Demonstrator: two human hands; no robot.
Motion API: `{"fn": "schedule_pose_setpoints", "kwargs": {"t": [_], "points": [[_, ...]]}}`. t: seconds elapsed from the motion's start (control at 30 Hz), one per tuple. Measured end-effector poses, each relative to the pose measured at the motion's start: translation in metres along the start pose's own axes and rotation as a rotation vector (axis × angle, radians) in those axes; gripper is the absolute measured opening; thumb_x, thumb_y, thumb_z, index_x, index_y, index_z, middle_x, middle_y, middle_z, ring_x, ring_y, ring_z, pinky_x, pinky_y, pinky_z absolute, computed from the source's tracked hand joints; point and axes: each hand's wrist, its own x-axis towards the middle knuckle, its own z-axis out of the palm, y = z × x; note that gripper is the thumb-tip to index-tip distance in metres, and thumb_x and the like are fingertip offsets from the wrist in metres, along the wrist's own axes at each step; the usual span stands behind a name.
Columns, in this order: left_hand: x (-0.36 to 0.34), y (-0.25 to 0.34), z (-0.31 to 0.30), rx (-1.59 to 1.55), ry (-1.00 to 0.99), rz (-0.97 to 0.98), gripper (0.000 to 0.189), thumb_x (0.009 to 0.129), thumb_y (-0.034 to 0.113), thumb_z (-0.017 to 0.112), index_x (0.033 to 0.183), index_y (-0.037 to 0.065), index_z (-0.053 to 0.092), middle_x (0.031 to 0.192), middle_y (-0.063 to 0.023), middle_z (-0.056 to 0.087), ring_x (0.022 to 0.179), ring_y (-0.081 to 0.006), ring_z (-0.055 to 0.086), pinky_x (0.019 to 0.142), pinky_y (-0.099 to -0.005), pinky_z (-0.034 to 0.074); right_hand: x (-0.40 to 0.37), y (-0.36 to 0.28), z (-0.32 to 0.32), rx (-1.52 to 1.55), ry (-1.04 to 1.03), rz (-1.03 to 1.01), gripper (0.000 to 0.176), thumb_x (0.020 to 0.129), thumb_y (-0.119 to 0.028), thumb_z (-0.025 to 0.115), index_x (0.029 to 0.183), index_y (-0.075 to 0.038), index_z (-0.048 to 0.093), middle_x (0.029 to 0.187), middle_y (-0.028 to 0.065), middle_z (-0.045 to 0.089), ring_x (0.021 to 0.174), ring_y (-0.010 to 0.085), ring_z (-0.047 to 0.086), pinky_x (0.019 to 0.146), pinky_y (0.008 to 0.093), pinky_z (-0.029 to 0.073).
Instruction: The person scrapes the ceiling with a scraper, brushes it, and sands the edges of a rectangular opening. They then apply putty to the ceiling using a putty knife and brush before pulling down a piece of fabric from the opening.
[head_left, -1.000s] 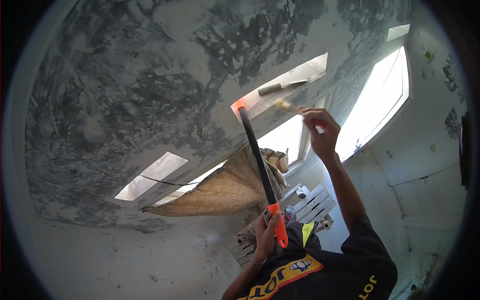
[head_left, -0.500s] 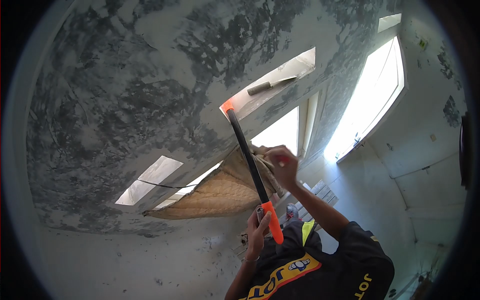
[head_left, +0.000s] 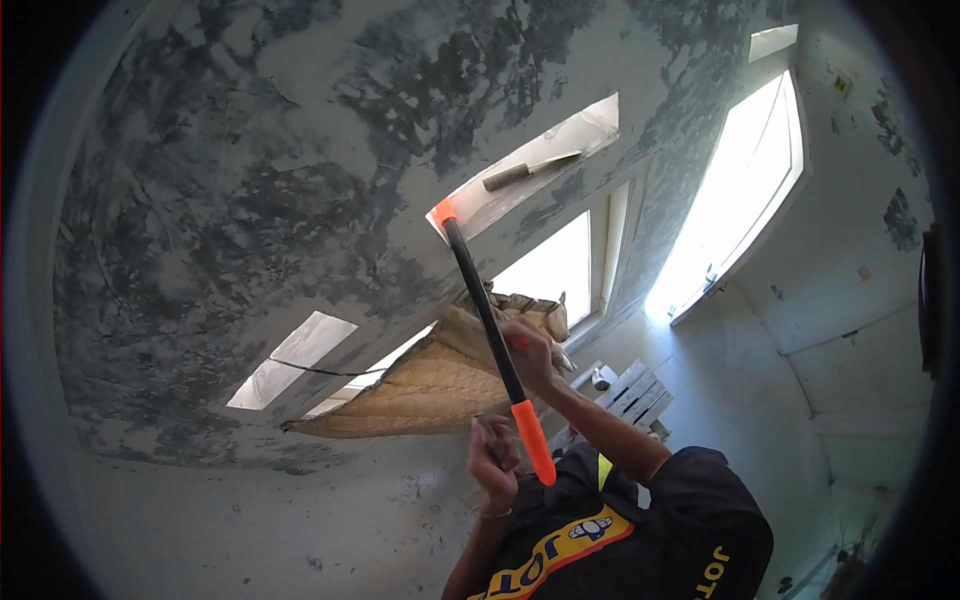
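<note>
My left hand [head_left: 495, 462], low in the middle of the head view, has its fingers curled in. Whatever lies in them, if anything, is hidden. Above and to the right of it, my right hand [head_left: 532, 358] is closed around a small red thing [head_left: 521, 342], too covered to name. A black rod [head_left: 484, 310] with orange ends slants down from a wall recess and passes in front of my right hand's fingers. Its lower orange grip [head_left: 534, 443] reaches between my two forearms. Behind the rod a tan quilted cloth [head_left: 425, 385] hangs at the window.
A tool with a grey handle [head_left: 506, 178] and flat blade lies in the upper recess [head_left: 600, 115]. A thin dark cable [head_left: 320, 370] crosses the lower recess [head_left: 300, 350]. Grey-patched wall [head_left: 290, 210] surrounds them. Pale slats [head_left: 632, 395] stand beyond my right forearm.
My right hand has moved left and down, closer to the rod. My left hand has shifted slightly left; the small metallic piece seen in it earlier no longer shows. The view has shifted a little.
</note>
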Motion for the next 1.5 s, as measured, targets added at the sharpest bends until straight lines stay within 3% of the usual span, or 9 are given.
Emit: {"fn": "schedule_pose_setpoints", "kwargs": {"t": [0.27,0.53,0.6,0.87,1.0,1.03,1.13,1.2,1.5], "points": [[-0.005,0.023,-0.068,-0.092,0.193,0.173,0.040,0.102,0.043,0.042,0.101,0.007,0.057,0.069,-0.0017,0.045,0.042,-0.0099,0.030,0.040,-0.0264,0.020,0.056,0.022,-0.042,-0.003,0.562,0.193,0.016,0.092,0.006,0.056,0.104,0.002,0.065,0.115,0.0165,0.067,0.104,0.0193,0.065,0.088,0.0295,0.052],[0.001,0.019,-0.077,-0.167,0.224,0.135,0.037,0.102,0.040,0.043,0.101,0.005,0.056,0.069,-0.0006,0.043,0.041,-0.0094,0.029,0.040,-0.0268,0.020,-0.032,-0.006,0.029,-0.061,0.139,0.071,0.006,0.082,0.002,0.068,0.086,-0.003,0.069,0.092,0.0109,0.070,0.085,0.0199,0.067,0.072,0.0308,0.052],[0.004,0.020,-0.077,-0.160,0.238,0.109,0.037,0.102,0.040,0.043,0.100,0.005,0.056,0.068,-0.0002,0.042,0.042,-0.0094,0.029,0.040,-0.0270,0.020,-0.043,-0.012,0.029,0.131,-0.042,0.277,0.007,0.083,0.003,0.066,0.087,-0.002,0.069,0.094,0.0112,0.070,0.086,0.0194,0.067,0.073,0.0288,0.052],[-0.014,0.024,-0.117,-0.187,0.309,0.141,0.036,0.100,0.043,0.045,0.103,0.009,0.053,0.068,-0.0001,0.043,0.042,-0.0103,0.030,0.041,-0.0269,0.022,0.008,0.007,0.002,0.158,0.508,0.329,0.012,0.096,0.001,0.054,0.104,0.002,0.063,0.120,0.0199,0.063,0.114,0.0276,0.060,0.096,0.0354,0.049],[-0.017,0.024,-0.123,-0.205,0.341,0.131,0.033,0.100,0.045,0.045,0.102,0.013,0.052,0.070,-0.0001,0.044,0.044,-0.0102,0.031,0.042,-0.0266,0.022,-0.026,0.000,0.049,0.036,0.237,0.119,0.010,0.093,-0.003,0.061,0.102,0.000,0.064,0.107,0.0125,0.067,0.105,0.0206,0.062,0.093,0.0306,0.047],[-0.017,0.023,-0.126,-0.213,0.334,0.127,0.032,0.100,0.046,0.044,0.100,0.015,0.052,0.071,-0.0002,0.045,0.045,-0.0103,0.031,0.042,-0.0266,0.022,-0.063,0.010,0.067,0.243,0.258,0.629,0.010,0.091,-0.001,0.063,0.101,-0.001,0.065,0.106,0.0090,0.067,0.100,0.0165,0.063,0.089,0.0278,0.048],[-0.017,0.022,-0.133,-0.288,0.275,0.124,0.033,0.102,0.043,0.045,0.099,0.010,0.049,0.072,-0.0011,0.047,0.044,-0.0094,0.033,0.042,-0.0255,0.024,-0.084,-0.036,0.083,0.190,-0.192,0.398,0.010,0.089,0.000,0.064,0.099,-0.003,0.067,0.108,0.0077,0.068,0.099,0.0143,0.063,0.086,0.0277,0.049],[-0.024,0.025,-0.140,-0.303,0.280,0.116,0.032,0.102,0.043,0.044,0.097,0.011,0.048,0.073,-0.0010,0.047,0.044,-0.0092,0.033,0.042,-0.0252,0.024,-0.086,-0.055,0.093,0.164,-0.167,0.213,0.005,0.087,0.000,0.067,0.089,-0.005,0.068,0.102,0.0085,0.071,0.085,0.0121,0.064,0.072,0.0245,0.049],[-0.050,0.028,-0.226,-0.292,0.409,0.131,0.031,0.103,0.043,0.045,0.093,0.014,0.043,0.075,-0.0001,0.048,0.044,-0.0079,0.033,0.040,-0.0244,0.024,-0.059,-0.034,0.100,0.028,0.273,0.161,0.009,0.093,-0.001,0.059,0.100,0.002,0.064,0.113,0.0154,0.065,0.105,0.0206,0.063,0.089,0.0303,0.056]]}}
